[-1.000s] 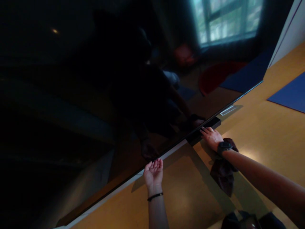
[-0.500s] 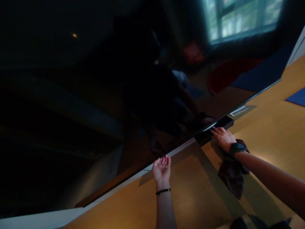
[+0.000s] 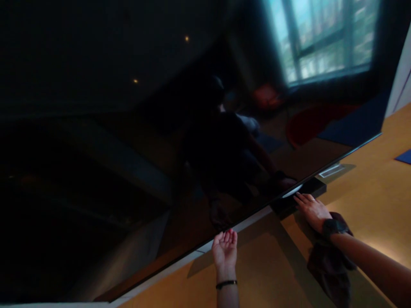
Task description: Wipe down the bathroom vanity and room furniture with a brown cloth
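A large glossy black television (image 3: 122, 162) fills most of the view, its lower edge running up to the right just above a wooden surface (image 3: 257, 273). My left hand (image 3: 225, 250) is palm up at that edge, fingers side by side and slightly bent. Its fingertips meet the underside of the edge; whether they bear weight I cannot tell. My right hand (image 3: 312, 210), palm down with fingers stretched out, rests at a flat black box (image 3: 316, 187) partly under the television. Its fingertips lie near a pale shiny strip (image 3: 292, 191). Beneath the right wrist lies a crumpled dark cloth (image 3: 330, 267).
A small pale rectangular piece (image 3: 332, 170) sits under the television's edge at right. Farther right is a blue flat item (image 3: 403, 157) on the wood. The screen mirrors a window, lamps and a person. A whitish wall (image 3: 400, 81) shows at the right edge.
The whole scene has shifted down and slightly right as my head tilted up. Both hands keep nearly the same places at the television's lower edge and the black box.
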A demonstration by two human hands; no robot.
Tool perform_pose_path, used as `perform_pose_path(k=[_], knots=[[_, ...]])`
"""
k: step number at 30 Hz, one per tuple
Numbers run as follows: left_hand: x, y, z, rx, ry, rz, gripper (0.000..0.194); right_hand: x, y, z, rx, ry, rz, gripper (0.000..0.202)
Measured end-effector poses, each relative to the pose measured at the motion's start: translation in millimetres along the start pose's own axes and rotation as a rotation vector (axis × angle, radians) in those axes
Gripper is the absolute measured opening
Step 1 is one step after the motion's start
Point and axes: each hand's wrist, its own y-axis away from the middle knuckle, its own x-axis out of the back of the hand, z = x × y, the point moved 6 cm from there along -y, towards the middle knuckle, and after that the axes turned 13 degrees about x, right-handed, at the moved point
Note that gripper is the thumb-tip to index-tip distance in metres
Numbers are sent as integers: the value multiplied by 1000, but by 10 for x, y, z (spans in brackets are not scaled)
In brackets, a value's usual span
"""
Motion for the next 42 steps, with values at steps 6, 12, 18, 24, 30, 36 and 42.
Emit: perform_pose_path(k=[6,12,18,24,30,36,42], knots=[[19,-32,14,11,20,-23,7,-38,-14,5,8,3,11,35],[25,-67,30,3,27,-34,7,-34,-29,9,2,15,-28,35],[23,-96,50,4,11,-9,8,25,-59,-14,-6,16,-71,34],[-3,-100,69,0,8,-16,6,35,-79,-18,-22,5,-104,33],[-29,-108,78,2,47,-7,4,41,-86,-30,-33,12,-127,34],[-53,-98,74,10,85,-3,5,72,-81,-36,-29,27,-144,35],[-66,-89,42,8,70,-1,5,92,-49,-20,-21,9,-130,35]])
